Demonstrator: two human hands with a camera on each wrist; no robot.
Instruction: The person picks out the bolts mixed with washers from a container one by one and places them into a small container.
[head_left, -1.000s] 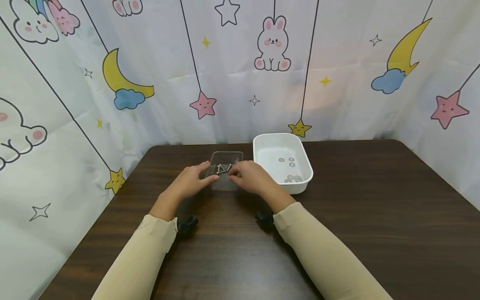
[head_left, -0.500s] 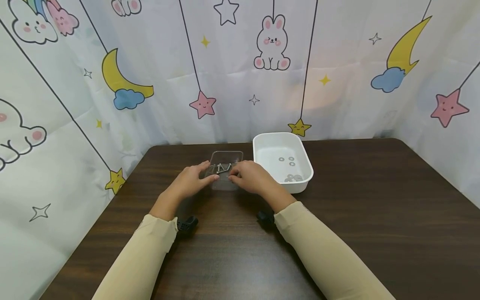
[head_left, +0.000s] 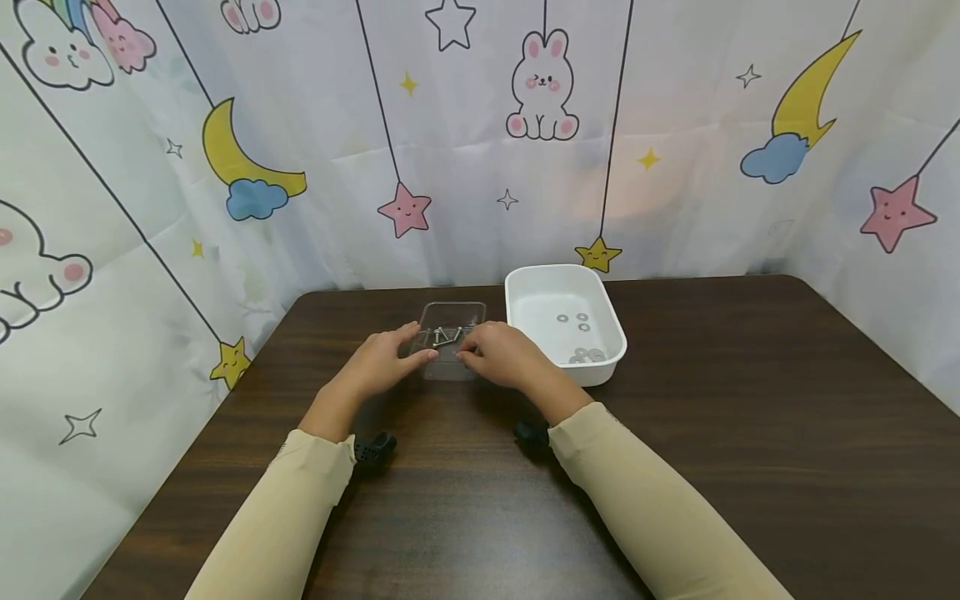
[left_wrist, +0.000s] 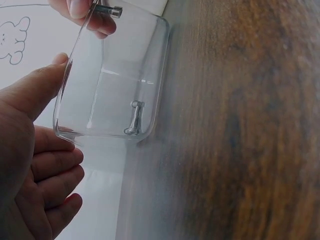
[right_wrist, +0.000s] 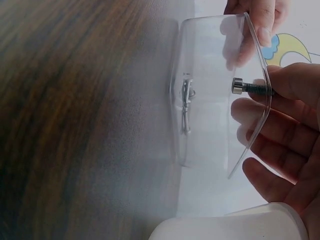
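A small clear plastic box (head_left: pixel 448 372) stands on the table, with several metal bolts (head_left: pixel 447 337) lying on its floor. My left hand (head_left: pixel 378 360) is at the box's left side, thumb and fingers spread apart, fingertips right at its rim. Over the box's right side, my right hand (head_left: pixel 501 354) pinches a socket-head bolt (right_wrist: pixel 245 86) by its threaded end. The bolt lies level in the right wrist view, its round head pointing away from the fingertips. In the left wrist view the same bolt (left_wrist: pixel 109 10) shows at the box's upper edge.
Just right of the clear box sits a white plastic bin (head_left: pixel 613 354) with several flat washers (head_left: pixel 584 327) inside. Both containers stand near the back of the dark wooden table (head_left: pixel 750 400). A printed white curtain (head_left: pixel 465 150) hangs behind it.
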